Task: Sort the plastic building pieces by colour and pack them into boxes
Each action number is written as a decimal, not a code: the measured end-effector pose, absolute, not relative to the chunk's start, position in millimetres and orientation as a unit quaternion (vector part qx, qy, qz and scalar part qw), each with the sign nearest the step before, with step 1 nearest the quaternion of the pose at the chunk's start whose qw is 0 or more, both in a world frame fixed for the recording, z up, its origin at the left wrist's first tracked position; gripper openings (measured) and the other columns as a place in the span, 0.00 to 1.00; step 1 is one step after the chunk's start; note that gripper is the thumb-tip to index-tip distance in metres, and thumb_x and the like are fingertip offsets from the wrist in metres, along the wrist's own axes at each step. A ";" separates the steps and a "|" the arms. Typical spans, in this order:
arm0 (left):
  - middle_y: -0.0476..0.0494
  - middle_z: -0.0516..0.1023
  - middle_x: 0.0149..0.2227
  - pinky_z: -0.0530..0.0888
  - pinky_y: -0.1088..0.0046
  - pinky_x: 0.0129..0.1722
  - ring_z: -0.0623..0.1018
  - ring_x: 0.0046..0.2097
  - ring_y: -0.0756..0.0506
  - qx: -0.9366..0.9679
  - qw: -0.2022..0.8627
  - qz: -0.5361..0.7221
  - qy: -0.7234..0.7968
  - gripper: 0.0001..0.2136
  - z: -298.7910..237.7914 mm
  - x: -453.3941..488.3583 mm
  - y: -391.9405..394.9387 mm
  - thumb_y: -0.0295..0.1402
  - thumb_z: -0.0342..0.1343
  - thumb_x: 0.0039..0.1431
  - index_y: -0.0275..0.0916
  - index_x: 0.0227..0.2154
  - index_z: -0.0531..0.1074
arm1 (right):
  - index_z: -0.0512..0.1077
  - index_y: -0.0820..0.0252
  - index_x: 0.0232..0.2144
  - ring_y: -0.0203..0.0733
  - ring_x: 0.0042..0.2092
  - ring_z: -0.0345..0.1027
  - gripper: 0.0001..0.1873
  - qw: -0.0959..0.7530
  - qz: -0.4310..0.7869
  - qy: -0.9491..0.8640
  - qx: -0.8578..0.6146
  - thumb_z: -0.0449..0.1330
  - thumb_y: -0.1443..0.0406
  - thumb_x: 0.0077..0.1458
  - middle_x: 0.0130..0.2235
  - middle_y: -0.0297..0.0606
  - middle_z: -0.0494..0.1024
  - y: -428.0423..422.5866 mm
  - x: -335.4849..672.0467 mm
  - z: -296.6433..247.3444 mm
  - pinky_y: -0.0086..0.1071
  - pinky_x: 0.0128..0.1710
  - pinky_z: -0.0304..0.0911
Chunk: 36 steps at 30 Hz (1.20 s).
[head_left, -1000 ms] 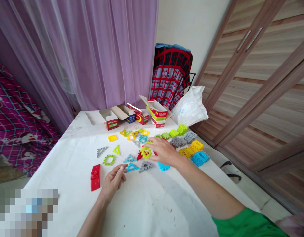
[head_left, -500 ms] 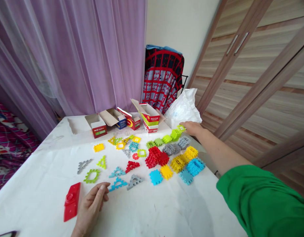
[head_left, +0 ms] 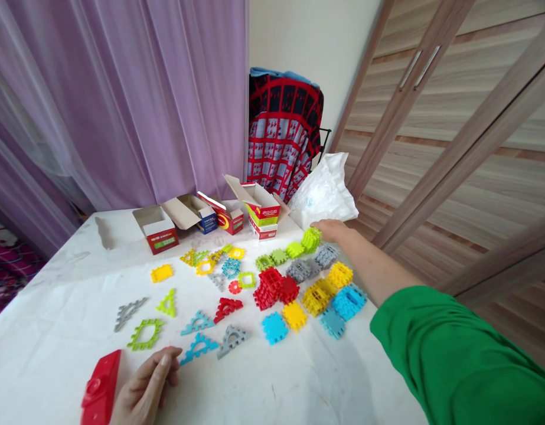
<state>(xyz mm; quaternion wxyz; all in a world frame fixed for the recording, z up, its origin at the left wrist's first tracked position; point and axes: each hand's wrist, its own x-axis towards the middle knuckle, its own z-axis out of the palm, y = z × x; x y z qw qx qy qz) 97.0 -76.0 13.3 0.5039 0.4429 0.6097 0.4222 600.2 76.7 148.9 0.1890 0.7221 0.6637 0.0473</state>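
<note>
My right hand [head_left: 332, 230] reaches to the far right of the table, its fingers touching a stack of lime-green interlocking plastic building pieces [head_left: 311, 241]. Its fingertips are partly hidden behind the stack. My left hand [head_left: 143, 383] rests at the near left, fingers curled and pressed together; whatever they hold, if anything, is hidden. Beside its fingertips lies a blue triangular piece [head_left: 199, 348], and left of it a red plastic part [head_left: 100, 386]. Grouped stacks of red pieces [head_left: 269, 288], grey pieces [head_left: 299, 269], yellow pieces [head_left: 316, 298] and blue pieces [head_left: 349, 302] stand at the right.
Open cardboard boxes [head_left: 162, 242] line the table's back edge. A white plastic bag [head_left: 323, 198] sits behind my right hand. Loose yellow pieces [head_left: 161, 273], a green square frame [head_left: 146, 334] and a grey triangle [head_left: 232, 340] lie on the white-covered table [head_left: 237, 389]. A wooden wardrobe [head_left: 414, 136] stands right.
My right hand has brought a lime-green piece down and left onto the lime-green stack. My view has shifted slightly, so the table items appear lower and further left. The left hand stays curled.
</note>
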 end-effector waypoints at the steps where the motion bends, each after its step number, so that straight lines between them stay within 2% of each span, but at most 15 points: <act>1: 0.43 0.78 0.27 0.69 0.74 0.21 0.73 0.27 0.46 0.439 0.507 0.421 0.611 0.33 13.5 97.2 -75.9 0.63 0.61 0.35 0.39 0.35 0.79 | 0.67 0.55 0.59 0.50 0.55 0.69 0.28 0.190 0.045 0.664 0.722 0.56 0.69 0.54 0.55 0.48 0.74 77.6 601.3 147.9 0.37 0.49 0.64; 6: 0.45 0.76 0.24 0.67 0.75 0.20 0.70 0.24 0.48 0.444 0.510 0.415 0.609 0.34 16.7 99.0 -75.0 0.64 0.62 0.33 0.38 0.35 0.79 | 0.63 0.55 0.62 0.50 0.54 0.69 0.32 0.198 0.033 0.658 0.726 0.56 0.68 0.54 0.56 0.48 0.73 80.0 607.0 145.4 0.38 0.49 0.64; 12: 0.45 0.76 0.25 0.66 0.76 0.19 0.72 0.25 0.48 0.442 0.507 0.432 0.601 0.33 16.6 101.7 -76.2 0.63 0.62 0.35 0.37 0.34 0.79 | 0.60 0.56 0.63 0.50 0.56 0.68 0.34 0.190 0.034 0.658 0.728 0.55 0.68 0.54 0.57 0.49 0.72 70.6 615.1 144.4 0.39 0.51 0.62; 18: 0.48 0.72 0.20 0.62 0.78 0.17 0.67 0.21 0.52 0.459 0.496 0.475 0.564 0.30 19.8 109.1 -77.4 0.62 0.57 0.43 0.36 0.32 0.77 | 0.67 0.57 0.59 0.50 0.56 0.67 0.28 0.145 0.079 0.717 0.677 0.53 0.66 0.55 0.56 0.47 0.73 78.0 593.5 151.4 0.39 0.54 0.60; 22: 0.47 0.72 0.21 0.60 0.79 0.16 0.67 0.20 0.52 0.444 0.466 0.533 0.550 0.29 20.7 110.3 -75.2 0.62 0.55 0.46 0.35 0.29 0.75 | 0.73 0.54 0.54 0.46 0.55 0.68 0.23 0.075 0.104 0.796 0.592 0.54 0.65 0.56 0.55 0.41 0.74 83.4 512.0 168.0 0.36 0.55 0.60; 25: 0.49 0.70 0.19 0.59 0.79 0.16 0.66 0.20 0.53 0.432 0.458 0.552 0.546 0.29 20.7 109.9 -74.7 0.62 0.54 0.47 0.35 0.27 0.74 | 0.74 0.54 0.51 0.45 0.54 0.68 0.20 0.021 0.087 0.845 0.527 0.53 0.65 0.59 0.52 0.40 0.77 75.4 424.1 167.1 0.37 0.54 0.61; 30: 0.50 0.67 0.17 0.57 0.79 0.15 0.65 0.19 0.53 0.429 0.458 0.561 0.541 0.29 22.3 109.8 -75.8 0.63 0.53 0.47 0.36 0.25 0.73 | 0.74 0.53 0.51 0.44 0.54 0.68 0.22 0.010 -0.008 0.919 0.394 0.56 0.70 0.55 0.53 0.39 0.76 53.7 297.1 118.4 0.36 0.54 0.61; 36: 0.53 0.60 0.11 0.56 0.77 0.17 0.58 0.16 0.54 0.420 0.425 0.579 0.555 0.29 19.8 107.4 -77.7 0.62 0.49 0.51 0.39 0.16 0.66 | 0.73 0.51 0.51 0.42 0.53 0.66 0.22 -0.035 -0.072 0.926 0.369 0.55 0.71 0.56 0.51 0.38 0.75 37.9 228.6 59.1 0.34 0.52 0.61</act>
